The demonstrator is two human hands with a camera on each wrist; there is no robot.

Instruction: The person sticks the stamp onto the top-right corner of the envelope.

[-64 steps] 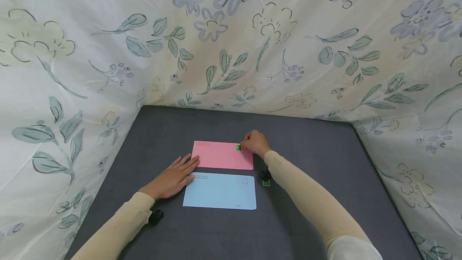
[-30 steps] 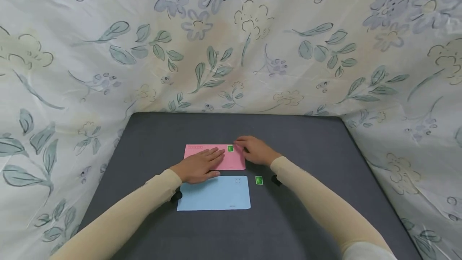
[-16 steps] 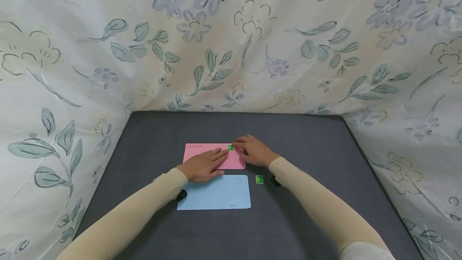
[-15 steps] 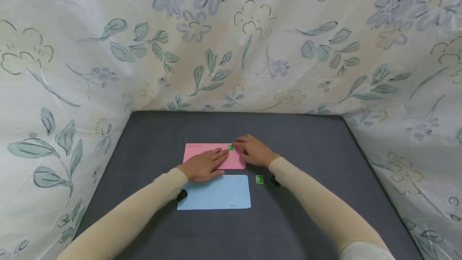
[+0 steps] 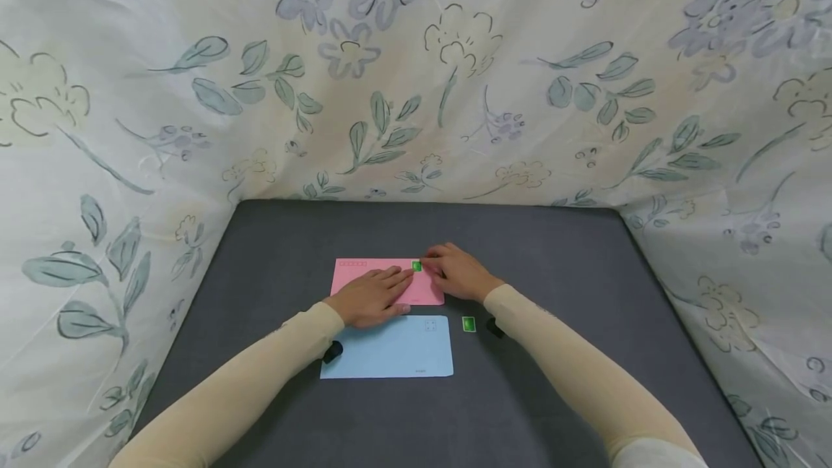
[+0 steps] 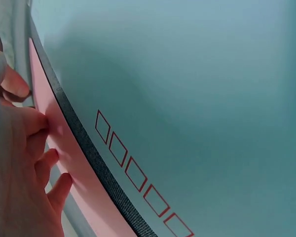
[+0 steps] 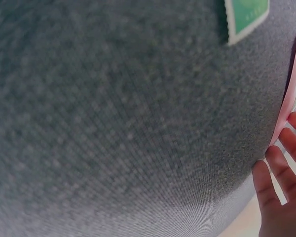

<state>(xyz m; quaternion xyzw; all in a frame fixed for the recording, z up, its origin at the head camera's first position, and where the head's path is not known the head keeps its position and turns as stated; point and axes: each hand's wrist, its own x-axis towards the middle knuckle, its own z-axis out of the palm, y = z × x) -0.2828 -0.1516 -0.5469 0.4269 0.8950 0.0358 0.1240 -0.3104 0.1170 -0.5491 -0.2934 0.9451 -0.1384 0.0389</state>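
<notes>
The far envelope lies on the bench, just behind the near envelope. One stamp sits, apparently, on its back right corner; a second stamp lies right of the near envelope.

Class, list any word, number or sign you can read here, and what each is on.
None is readable.
Blue envelope: empty red boxes; lower-right print and corner square too small.
Pink envelope: boxes and lower-right print too small.
Loose stamp: marks too blurred.
Stamp on pink envelope: too small.
</notes>
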